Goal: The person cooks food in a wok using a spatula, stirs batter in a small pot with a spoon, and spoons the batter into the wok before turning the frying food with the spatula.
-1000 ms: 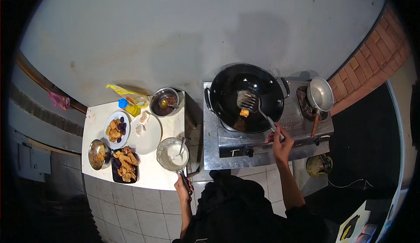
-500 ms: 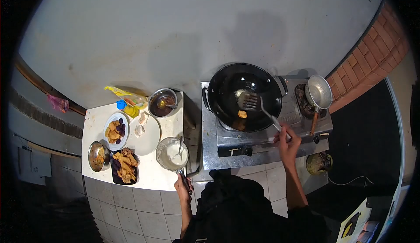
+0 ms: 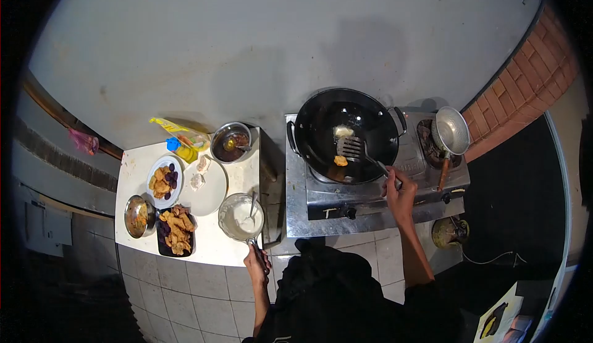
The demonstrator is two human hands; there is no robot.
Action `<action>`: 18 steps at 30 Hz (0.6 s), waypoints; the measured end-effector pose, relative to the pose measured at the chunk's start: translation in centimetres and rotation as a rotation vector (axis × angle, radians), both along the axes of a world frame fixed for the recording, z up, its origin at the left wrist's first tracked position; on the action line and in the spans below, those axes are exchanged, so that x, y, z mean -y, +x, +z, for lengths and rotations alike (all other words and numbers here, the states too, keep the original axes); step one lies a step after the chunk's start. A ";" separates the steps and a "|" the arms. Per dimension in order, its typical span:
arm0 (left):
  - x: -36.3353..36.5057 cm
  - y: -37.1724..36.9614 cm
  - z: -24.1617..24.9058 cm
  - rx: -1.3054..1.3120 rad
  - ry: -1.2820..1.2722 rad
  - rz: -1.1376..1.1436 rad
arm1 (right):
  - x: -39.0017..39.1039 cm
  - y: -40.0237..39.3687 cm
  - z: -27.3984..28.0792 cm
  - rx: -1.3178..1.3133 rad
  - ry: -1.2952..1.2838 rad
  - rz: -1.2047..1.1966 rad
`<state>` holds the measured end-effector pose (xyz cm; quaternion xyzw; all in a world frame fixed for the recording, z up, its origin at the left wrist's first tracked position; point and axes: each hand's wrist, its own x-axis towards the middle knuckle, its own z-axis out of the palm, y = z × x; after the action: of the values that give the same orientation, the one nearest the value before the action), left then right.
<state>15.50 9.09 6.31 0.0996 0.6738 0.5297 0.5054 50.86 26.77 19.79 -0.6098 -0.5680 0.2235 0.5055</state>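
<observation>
My right hand is closed round the handle of a slotted spatula, whose head is down inside the black wok. Beside the spatula's edge lies a golden fried piece, and a paler piece sits just above it in the wok. At the table's front right corner, my left hand grips the handle of a saucepan. White batter and a spoon are in that saucepan.
The wok rests on a steel gas stove, with a small pot on the right burner. The white table carries a plate of fried food, a black tray, metal bowls, a white plate and a yellow bottle.
The spatula and my right hand have shifted slightly down and left within the wok. The golden piece has barely moved. My left hand still holds the saucepan.
</observation>
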 end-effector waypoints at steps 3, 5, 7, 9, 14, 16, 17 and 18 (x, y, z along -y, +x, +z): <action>0.2 0.2 0.3 -0.007 0.008 0.005 | 0.3 0.1 -0.2 -0.114 -0.038 0.019; 0.4 0.2 0.1 -0.020 0.032 -0.002 | 0.6 0.2 -0.4 -0.192 -0.063 0.039; 0.5 0.3 0.0 -0.028 0.040 0.008 | 1.0 0.3 -0.8 -0.249 -0.074 0.064; 0.6 0.3 -0.2 -0.028 0.045 0.013 | 1.6 0.3 -0.9 -0.291 -0.093 0.050; 0.6 0.2 0.1 -0.023 0.020 0.013 | 1.8 -0.3 0.0 -0.431 -0.130 -0.023; 0.6 0.3 0.0 -0.017 0.022 0.000 | 0.9 -0.7 0.2 -0.499 -0.130 -0.070; 0.6 0.2 -0.1 -0.016 0.024 -0.004 | 0.5 -0.8 0.2 -0.521 -0.138 -0.071; 0.5 0.2 0.0 -0.020 0.020 -0.008 | 0.0 -0.9 0.1 -0.542 -0.145 -0.071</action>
<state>15.74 8.54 6.29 0.1124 0.6733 0.5334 0.4996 49.97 26.77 19.88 -0.5819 -0.3727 0.4007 0.6016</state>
